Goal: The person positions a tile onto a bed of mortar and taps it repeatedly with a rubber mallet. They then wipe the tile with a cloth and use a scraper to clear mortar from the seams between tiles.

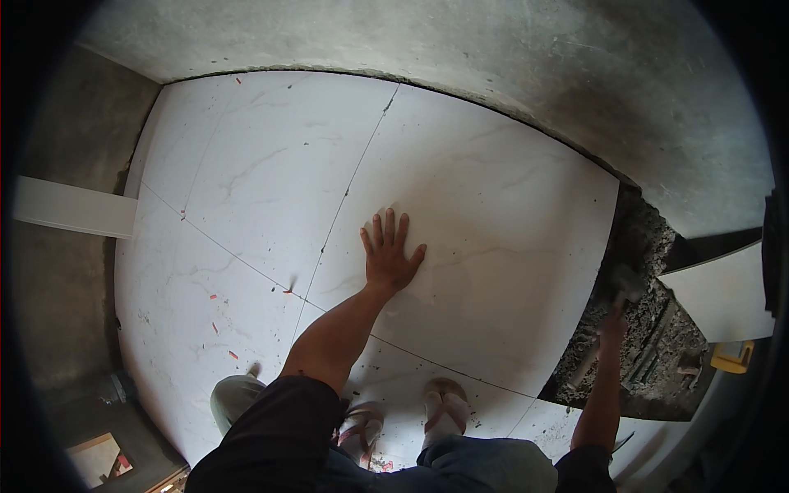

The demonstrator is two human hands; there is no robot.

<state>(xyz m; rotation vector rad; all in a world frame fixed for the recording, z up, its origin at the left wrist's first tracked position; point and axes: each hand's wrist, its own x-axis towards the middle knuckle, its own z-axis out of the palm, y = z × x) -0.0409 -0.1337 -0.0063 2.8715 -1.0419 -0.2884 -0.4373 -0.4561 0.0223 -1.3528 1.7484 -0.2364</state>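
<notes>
My left hand (389, 261) lies flat with fingers spread on a large white marble-look floor tile (493, 271). It holds nothing. At the right, my right hand (612, 324) is closed round the handle of a mallet, whose blurred grey head (628, 283) is over the dark, rough mortar bed (649, 329) beside the tile's right edge. Whether the head touches the mortar I cannot tell. Dark joint lines run between this tile and the neighbouring white tiles (263, 156).
Concrete walls (411, 37) border the floor at the back and left. A white tile piece (723, 292) and a yellow-handled tool (731, 357) are at the right. Small red bits (233, 355) lie on the left tiles. A white strip (74, 207) leans at the left. Sandalled feet (445, 403) stand in front.
</notes>
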